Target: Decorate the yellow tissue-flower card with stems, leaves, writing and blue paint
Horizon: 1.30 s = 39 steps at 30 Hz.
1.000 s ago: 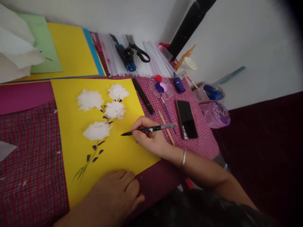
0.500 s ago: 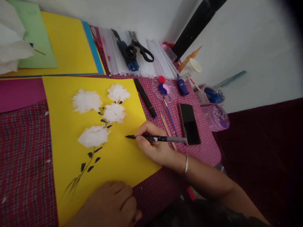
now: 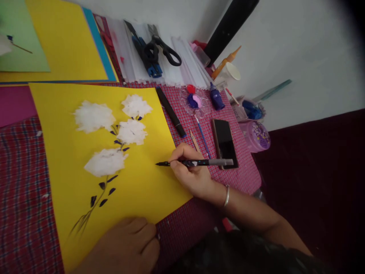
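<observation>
I see the right hand [image 3: 194, 179] pinching the black pen [image 3: 203, 163] near its tip, fingers closed, likely for control, over the right part of the yellow sheet [image 3: 148, 190]. Left hand [image 3: 128, 243], loosely curled on near edge, probably steadies it; grip hidden, can't tell.

The yellow sheet [image 3: 148, 190] is smooth, matt paper; the white flowers [image 3: 105, 162] on it look papery, rough and ragged. Woven checked cloth [image 3: 24, 190] covers the table. The phone [image 3: 225, 142] has a glossy dark face, the palette [image 3: 194, 101] is clear, shiny plastic, and the bracelet [image 3: 227, 196] is smooth, silvery metal. The pencil [image 3: 195, 141] shows bare wood.
</observation>
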Available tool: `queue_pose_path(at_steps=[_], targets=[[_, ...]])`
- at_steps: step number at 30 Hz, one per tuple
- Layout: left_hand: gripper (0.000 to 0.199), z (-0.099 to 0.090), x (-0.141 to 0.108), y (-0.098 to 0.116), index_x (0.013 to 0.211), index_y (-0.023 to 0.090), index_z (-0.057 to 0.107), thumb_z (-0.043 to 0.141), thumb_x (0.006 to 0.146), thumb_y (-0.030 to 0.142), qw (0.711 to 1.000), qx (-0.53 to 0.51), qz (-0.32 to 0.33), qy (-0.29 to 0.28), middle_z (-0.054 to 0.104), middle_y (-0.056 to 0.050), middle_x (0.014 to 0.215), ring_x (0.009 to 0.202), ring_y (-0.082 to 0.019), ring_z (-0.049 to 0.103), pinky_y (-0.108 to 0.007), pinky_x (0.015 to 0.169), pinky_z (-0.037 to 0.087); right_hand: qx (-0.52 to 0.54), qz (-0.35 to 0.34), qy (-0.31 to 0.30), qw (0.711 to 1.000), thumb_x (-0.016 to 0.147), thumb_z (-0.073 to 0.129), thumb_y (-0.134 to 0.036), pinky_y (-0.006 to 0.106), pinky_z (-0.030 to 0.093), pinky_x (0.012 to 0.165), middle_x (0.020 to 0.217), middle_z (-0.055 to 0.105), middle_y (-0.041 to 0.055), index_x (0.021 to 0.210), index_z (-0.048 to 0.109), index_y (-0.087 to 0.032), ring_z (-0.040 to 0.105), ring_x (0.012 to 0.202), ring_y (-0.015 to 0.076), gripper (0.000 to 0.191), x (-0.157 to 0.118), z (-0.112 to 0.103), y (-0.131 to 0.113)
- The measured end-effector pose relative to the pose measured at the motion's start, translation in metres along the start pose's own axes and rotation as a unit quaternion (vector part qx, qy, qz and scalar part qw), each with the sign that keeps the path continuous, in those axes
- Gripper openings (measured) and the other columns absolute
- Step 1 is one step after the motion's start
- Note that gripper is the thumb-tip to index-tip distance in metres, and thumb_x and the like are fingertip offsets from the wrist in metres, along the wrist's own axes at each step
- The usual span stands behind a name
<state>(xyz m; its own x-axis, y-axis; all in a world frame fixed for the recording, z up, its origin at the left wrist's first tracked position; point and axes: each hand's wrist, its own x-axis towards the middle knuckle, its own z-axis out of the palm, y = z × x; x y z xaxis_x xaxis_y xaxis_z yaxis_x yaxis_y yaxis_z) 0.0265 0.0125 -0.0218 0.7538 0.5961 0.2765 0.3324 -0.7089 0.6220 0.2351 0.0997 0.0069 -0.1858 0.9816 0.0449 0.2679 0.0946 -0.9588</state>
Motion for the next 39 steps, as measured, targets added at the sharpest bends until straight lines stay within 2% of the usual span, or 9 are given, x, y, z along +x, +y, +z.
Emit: queue_pose_path(at_steps=[9,15,19,26,33,39], targets=[[0.024,-0.0005,0.0017,0.0008,0.071,0.024,0.052,0.052,0.071,-0.001,1.000,0.007,0.004,0.005,0.061,0.003,0.066,0.058,-0.017,0.052,-0.033,0.056,0.037,-0.049,-0.022,-0.024,0.998,0.085,0.055,-0.021,0.025,0.037,0.054,0.070,0.057,-0.0031,0.077,0.053,-0.022,0.049,0.060,0.0100,0.008,0.0052,0.0017,-0.0037],[0.022,-0.0005,0.0002,0.0006,0.075,0.023,0.049,0.056,0.082,0.004,1.000,0.008,0.010,0.010,0.059,0.004,0.068,0.059,-0.015,0.050,-0.031,0.057,0.036,-0.038,-0.058,-0.026,0.997,0.086,0.056,-0.018,0.023,0.038,0.054,0.070,0.056,-0.0035,0.078,0.054,-0.021,0.050,0.060,0.0087,0.009,0.0058,0.0043,0.0016],[0.021,0.0003,-0.0004,0.0002,0.075,0.022,0.048,0.057,0.087,0.007,1.000,0.016,0.016,-0.005,0.058,0.004,0.069,0.061,-0.015,0.049,-0.029,0.060,0.037,-0.045,-0.037,-0.032,0.998,0.085,0.055,-0.019,0.023,0.037,0.052,0.069,0.055,-0.0038,0.078,0.053,-0.021,0.048,0.059,0.0084,0.007,0.0059,0.0052,0.0010],[0.023,0.0020,0.0012,-0.0007,0.073,0.022,0.051,0.053,0.089,0.005,1.000,-0.003,0.015,0.022,0.057,0.003,0.067,0.060,-0.016,0.047,-0.031,0.058,0.035,-0.040,-0.023,-0.044,0.998,0.082,0.054,-0.018,0.023,0.038,0.053,0.068,0.052,-0.0046,0.077,0.052,-0.022,0.046,0.058,0.0082,0.007,0.0054,0.0055,0.0003],[0.023,-0.0012,0.0025,-0.0008,0.072,0.022,0.051,0.055,0.091,0.008,1.000,0.004,0.015,0.011,0.057,0.003,0.066,0.060,-0.015,0.047,-0.030,0.057,0.034,-0.034,-0.061,-0.025,0.997,0.083,0.054,-0.014,0.022,0.038,0.053,0.069,0.054,-0.0041,0.075,0.052,-0.020,0.049,0.059,0.0078,0.010,0.0067,0.0048,0.0019],[0.025,-0.0006,0.0019,-0.0012,0.069,0.022,0.053,0.056,0.092,0.011,1.000,-0.013,0.003,0.019,0.059,0.004,0.065,0.058,-0.015,0.048,-0.031,0.056,0.034,-0.035,-0.055,-0.030,0.997,0.083,0.054,-0.015,0.023,0.039,0.054,0.069,0.053,-0.0044,0.074,0.052,-0.021,0.048,0.059,0.0080,0.010,0.0065,0.0048,0.0015]])
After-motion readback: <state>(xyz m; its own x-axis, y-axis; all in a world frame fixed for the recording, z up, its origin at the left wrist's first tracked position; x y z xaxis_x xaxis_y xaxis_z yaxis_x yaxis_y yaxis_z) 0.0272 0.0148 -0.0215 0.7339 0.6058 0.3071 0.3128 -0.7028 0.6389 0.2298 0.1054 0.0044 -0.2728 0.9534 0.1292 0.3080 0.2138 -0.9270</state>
